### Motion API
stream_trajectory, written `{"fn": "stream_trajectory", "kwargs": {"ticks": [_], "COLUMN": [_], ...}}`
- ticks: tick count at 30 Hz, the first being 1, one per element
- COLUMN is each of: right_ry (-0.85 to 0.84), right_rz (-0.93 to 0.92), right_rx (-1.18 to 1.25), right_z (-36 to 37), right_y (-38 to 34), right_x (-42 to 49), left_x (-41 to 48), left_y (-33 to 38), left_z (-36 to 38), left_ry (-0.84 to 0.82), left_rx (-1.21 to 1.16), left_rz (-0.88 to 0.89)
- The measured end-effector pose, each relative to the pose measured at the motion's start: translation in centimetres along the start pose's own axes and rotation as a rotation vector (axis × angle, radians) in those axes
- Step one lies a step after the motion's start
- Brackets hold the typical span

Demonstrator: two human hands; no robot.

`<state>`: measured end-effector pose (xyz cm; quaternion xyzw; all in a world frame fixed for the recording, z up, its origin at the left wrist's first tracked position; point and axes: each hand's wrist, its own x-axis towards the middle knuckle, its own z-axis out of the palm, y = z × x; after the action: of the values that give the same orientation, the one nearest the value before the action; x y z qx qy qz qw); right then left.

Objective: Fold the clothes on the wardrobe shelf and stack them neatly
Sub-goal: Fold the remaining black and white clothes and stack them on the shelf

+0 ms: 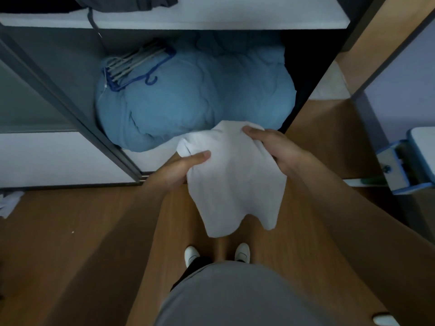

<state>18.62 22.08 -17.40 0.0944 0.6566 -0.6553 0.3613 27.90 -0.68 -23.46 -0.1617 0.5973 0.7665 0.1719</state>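
The white garment (235,184) hangs free at frame centre, clear of the floor (70,231). The left hand (186,167) holds its edge at 9 o'clock, fingers closed on the fabric. The right hand (270,147) grips the top edge at 1 o'clock. At 12 o'clock a blue duvet (195,97) fills the wardrobe compartment (70,55). Dark cloth (141,2), possibly clothing, lies on the shelf (211,20) above.

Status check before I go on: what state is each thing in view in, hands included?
left hand: grips the white garment's left side.
right hand: grips its upper right edge.
white garment: held up off the floor, hanging crumpled, unfolded.
blue bedding: bundled in the lower compartment.
hangers: bunched, lying on the blue bedding.
dark clothes: crumpled on the upper shelf.
white cloth: crumpled on the floor, left.
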Motion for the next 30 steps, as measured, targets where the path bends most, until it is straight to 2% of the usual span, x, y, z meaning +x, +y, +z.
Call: {"fn": "stream_trajectory", "kwargs": {"ticks": [5, 7, 10, 12, 15, 17, 19, 22, 25, 27, 30], "right_ry": [0.061, 0.074, -0.025, -0.141, -0.209, -0.177, -0.106, -0.010, 0.069, 0.076, 0.115], "right_rz": [0.083, 0.045, -0.096, -0.167, -0.158, -0.166, -0.204, -0.203, -0.155, -0.112, -0.027], "right_rx": [0.025, 0.148, 0.439, 0.499, 0.343, 0.100, -0.013, 0.066, 0.146, 0.141, 0.015], "right_z": [-1.1, -2.0, -2.9, -3.2, -2.8, -1.8, -0.8, 0.4, 0.9, 0.9, 0.8], "right_y": [-0.4, -0.2, 1.2, 2.6, 4.5, 5.3, 5.8, 5.7, 5.3, 5.0, 4.5], "right_x": [0.8, 1.1, 1.4, 1.4, 1.4, 1.6, 1.8, 2.3, 2.9, 3.4, 4.0], "left_x": [0.1, -0.1, 0.0, 0.1, 0.3, 0.5, 0.8, 1.2, 0.3, -0.3, 0.0], "left_y": [0.2, 0.6, 1.6, 2.6, 3.6, 3.9, 3.8, 2.6, 0.3, -1.6, -3.1], "left_z": [-0.2, -0.3, 0.4, 0.8, 0.9, 0.6, 0.2, -0.9, -2.5, -3.0, -3.1], "left_ry": [0.157, 0.160, 0.169, 0.176, 0.179, 0.190, 0.231, 0.281, 0.126, 0.053, 0.198], "left_rx": [-0.089, -0.104, -0.151, -0.196, -0.285, -0.317, -0.311, -0.296, -0.171, -0.046, -0.116], "left_rz": [0.016, -0.005, -0.035, -0.058, -0.088, -0.108, -0.127, -0.143, -0.206, -0.181, -0.019]}}
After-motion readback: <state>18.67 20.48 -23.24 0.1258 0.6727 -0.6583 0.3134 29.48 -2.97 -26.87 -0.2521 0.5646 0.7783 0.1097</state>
